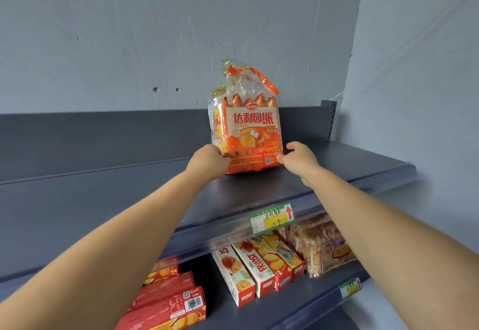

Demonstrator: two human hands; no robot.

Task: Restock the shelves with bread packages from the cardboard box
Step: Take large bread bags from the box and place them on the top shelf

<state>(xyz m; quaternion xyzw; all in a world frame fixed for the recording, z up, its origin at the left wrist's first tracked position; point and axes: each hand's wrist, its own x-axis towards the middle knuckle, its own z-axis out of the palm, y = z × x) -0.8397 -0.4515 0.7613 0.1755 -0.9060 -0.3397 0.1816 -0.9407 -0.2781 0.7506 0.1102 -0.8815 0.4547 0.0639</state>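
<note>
An orange bread package (250, 133) with a tied clear top stands upright on the dark top shelf (103, 200), right of centre. A second package (216, 112) stands just behind it on the left, mostly hidden. My left hand (208, 161) grips the front package's lower left corner. My right hand (299, 160) is at its lower right corner, fingers spread, with fingertips touching the wrapper. The cardboard box is not in view.
A price tag (272, 218) hangs on the top shelf's front rail. On the lower shelf (298, 301) lie red biscuit boxes (168, 301), white and yellow boxes (256, 267) and a clear bag of brown pastry (318, 246). A grey wall stands behind and to the right.
</note>
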